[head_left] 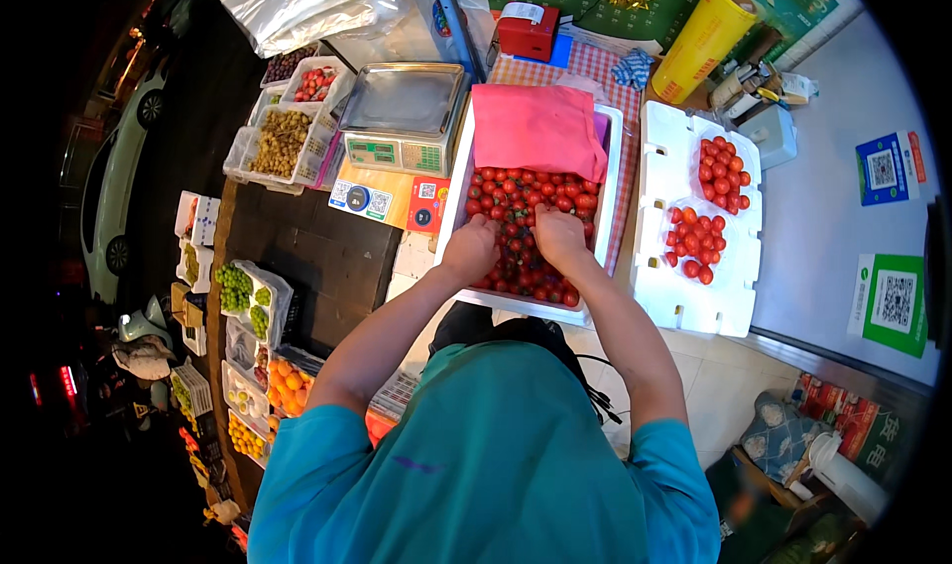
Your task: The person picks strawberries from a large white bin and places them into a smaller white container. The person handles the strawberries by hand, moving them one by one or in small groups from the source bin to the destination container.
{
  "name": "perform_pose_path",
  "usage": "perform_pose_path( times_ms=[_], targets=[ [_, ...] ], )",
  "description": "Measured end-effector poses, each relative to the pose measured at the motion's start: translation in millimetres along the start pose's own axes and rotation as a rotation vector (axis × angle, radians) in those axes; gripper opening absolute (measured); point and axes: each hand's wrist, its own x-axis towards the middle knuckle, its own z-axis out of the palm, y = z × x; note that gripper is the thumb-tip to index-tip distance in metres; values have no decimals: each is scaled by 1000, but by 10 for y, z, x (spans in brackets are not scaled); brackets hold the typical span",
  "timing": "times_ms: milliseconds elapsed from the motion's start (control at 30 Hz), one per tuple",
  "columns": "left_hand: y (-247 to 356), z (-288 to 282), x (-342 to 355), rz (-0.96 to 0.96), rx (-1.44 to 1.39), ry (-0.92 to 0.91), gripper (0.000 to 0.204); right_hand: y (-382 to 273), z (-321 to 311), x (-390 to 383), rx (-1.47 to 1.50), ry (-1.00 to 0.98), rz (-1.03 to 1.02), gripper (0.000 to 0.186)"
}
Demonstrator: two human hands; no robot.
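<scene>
Loose red cherry tomatoes [526, 252] fill a white foam box [613, 182] in front of me. My left hand [473, 247] is in the box at its left side, fingers curled down on cherry tomatoes. Across from it, my right hand [559, 235] bends its closed fingers onto tomatoes near the middle. The fingertips of both hands are partly hidden, so how many tomatoes each grips is unclear. A pink sheet [540, 128] covers the far part of the box. To the right, two clear punnets, one far [723, 174] and one near [695, 245], hold cherry tomatoes on a white foam lid [684, 301].
A scale [402, 118] with a metal tray stands left of the box, beside fruit crates [283, 143]. Behind are a red printer-like device [528, 31] and a yellow roll [704, 41]. A grey panel [843, 207] bounds the right side.
</scene>
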Motion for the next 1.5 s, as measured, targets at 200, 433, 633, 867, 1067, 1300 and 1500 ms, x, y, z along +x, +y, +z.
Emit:
perform_pose_path(
  times_ms=[200,433,633,867,1067,1300,1500],
  targets=[
    [-162,-147,9,-455,-1557,-148,30,-86,-363,9,1302,-369,412,23],
    [-248,-315,47,-286,-1790,-314,30,-754,-736,-361,1570,-17,433,26],
    [-498,-195,165,-205,-1785,-472,25,-1148,-418,-334,1349,324,506,13],
    [-504,-320,141,-350,-1975,-597,27,-1077,-400,-327,1441,341,1013,31],
    [-408,-284,123,-286,-1599,-409,18,-913,-662,-489,1984,42,749,24],
    [-111,64,19,-236,-1327,-169,27,-763,-496,-480,1702,18,720,26],
    [126,-102,-124,-209,-1164,-11,29,-633,-502,-591,1940,-30,634,28]
  ],
)
